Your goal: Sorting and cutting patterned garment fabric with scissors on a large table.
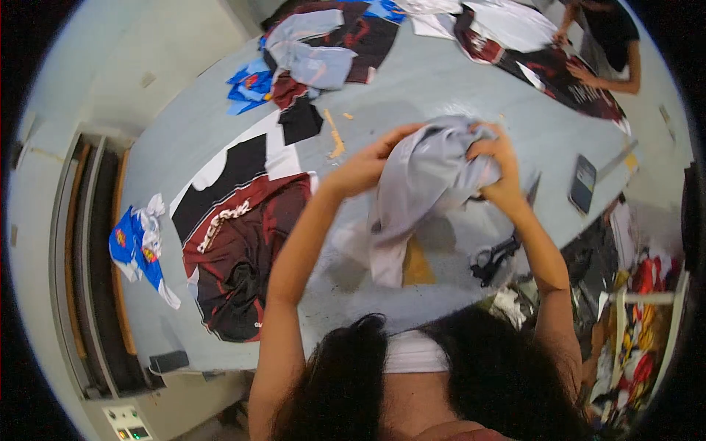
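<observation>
A bunched light-grey garment [425,178] is lifted off the table between my two hands, its lower end hanging down toward me. My left hand [376,156] grips its left side; the fingertips are partly hidden in the folds. On the opposite side, my right hand [498,167] has its fingers curled into the cloth. Below the right forearm lies a pair of scissors with black handles [491,262]. A flat tan piece [418,264] shows on the table beneath the hanging cloth.
Left of me lies a dark red, black and white jersey [239,246], with a blue-and-white cloth piece [137,246] beyond it. A phone [582,184] rests at the right. Garments [312,55] are heaped at the back. At far right, a co-worker's hand [582,75] touches a dark jersey.
</observation>
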A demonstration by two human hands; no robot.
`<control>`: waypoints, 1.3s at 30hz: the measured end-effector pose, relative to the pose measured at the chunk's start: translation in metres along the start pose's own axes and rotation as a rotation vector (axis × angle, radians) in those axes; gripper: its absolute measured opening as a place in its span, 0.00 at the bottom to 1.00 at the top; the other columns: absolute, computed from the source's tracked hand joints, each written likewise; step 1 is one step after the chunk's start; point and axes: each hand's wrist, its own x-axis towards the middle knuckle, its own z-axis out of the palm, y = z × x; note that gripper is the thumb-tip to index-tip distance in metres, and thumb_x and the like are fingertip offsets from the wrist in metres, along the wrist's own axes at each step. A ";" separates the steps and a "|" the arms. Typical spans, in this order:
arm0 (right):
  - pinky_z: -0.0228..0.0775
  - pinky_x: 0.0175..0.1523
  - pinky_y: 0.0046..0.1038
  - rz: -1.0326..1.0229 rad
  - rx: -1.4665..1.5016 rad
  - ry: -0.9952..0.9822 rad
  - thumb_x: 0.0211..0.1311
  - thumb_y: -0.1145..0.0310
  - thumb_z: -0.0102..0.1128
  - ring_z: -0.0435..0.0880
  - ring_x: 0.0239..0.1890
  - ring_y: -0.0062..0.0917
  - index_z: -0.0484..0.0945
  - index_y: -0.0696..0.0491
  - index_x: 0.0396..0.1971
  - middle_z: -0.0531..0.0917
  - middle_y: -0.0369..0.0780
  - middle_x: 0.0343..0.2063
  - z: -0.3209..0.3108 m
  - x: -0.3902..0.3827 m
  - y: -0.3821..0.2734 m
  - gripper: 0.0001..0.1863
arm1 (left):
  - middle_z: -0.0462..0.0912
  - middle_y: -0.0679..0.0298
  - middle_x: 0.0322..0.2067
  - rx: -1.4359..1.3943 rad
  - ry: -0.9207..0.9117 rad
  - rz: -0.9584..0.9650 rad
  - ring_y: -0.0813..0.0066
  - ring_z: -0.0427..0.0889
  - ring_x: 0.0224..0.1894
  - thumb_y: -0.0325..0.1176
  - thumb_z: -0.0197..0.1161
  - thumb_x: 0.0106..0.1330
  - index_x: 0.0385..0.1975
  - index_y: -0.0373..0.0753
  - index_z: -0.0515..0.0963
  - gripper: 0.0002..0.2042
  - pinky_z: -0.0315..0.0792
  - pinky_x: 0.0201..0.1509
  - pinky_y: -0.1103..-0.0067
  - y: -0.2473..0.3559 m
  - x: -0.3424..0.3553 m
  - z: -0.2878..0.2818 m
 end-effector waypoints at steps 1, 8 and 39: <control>0.52 0.60 0.35 -0.009 -0.131 0.073 0.32 0.74 0.61 0.72 0.48 0.35 0.74 0.53 0.28 0.77 0.40 0.35 -0.016 0.001 -0.005 0.15 | 0.61 0.59 0.59 -0.254 -0.135 -0.078 0.68 0.60 0.61 0.32 0.55 0.60 0.62 0.40 0.53 0.30 0.56 0.62 0.76 0.009 0.003 -0.010; 0.54 0.55 0.24 0.197 -0.147 0.549 0.38 0.75 0.56 0.67 0.46 0.22 0.71 0.57 0.34 0.72 0.38 0.39 -0.065 -0.017 0.016 0.16 | 0.39 0.58 0.66 0.360 0.194 0.007 0.55 0.53 0.64 0.43 0.69 0.49 0.65 0.48 0.40 0.48 0.57 0.61 0.64 -0.029 -0.016 -0.045; 0.47 0.64 0.40 -0.097 0.132 -0.669 0.55 0.56 0.57 0.56 0.62 0.46 0.67 0.50 0.53 0.62 0.52 0.57 0.300 0.057 0.016 0.27 | 0.76 0.59 0.42 1.082 2.383 0.865 0.70 0.75 0.42 0.23 0.62 0.52 0.40 0.34 0.73 0.14 0.69 0.49 0.76 0.061 -0.514 -0.198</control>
